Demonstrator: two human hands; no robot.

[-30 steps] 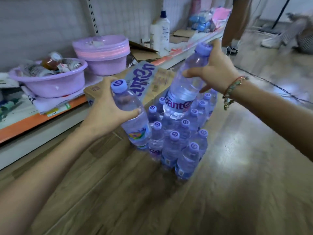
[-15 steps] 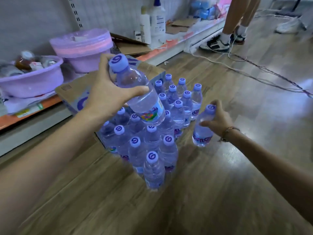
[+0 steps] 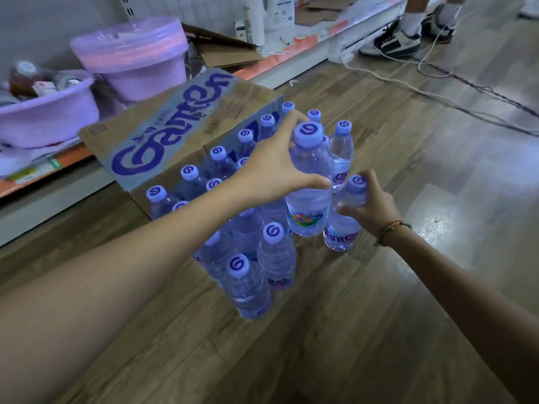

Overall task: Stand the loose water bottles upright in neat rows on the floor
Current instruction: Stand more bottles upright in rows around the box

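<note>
Now the left hand (image 3: pixel 274 167) has lowered its gripped bottle (image 3: pixel 309 196) from above the rows (image 3: pixel 250 252) to their right edge, beside the second bottle (image 3: pixel 342 220) the right hand (image 3: pixel 372 209) still clasps on the floor (image 3: pixel 320 345).

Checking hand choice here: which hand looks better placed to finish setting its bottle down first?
Right hand, probably: its bottle stands upright at the floor beside the rows. The left hand holds its bottle higher.
</note>
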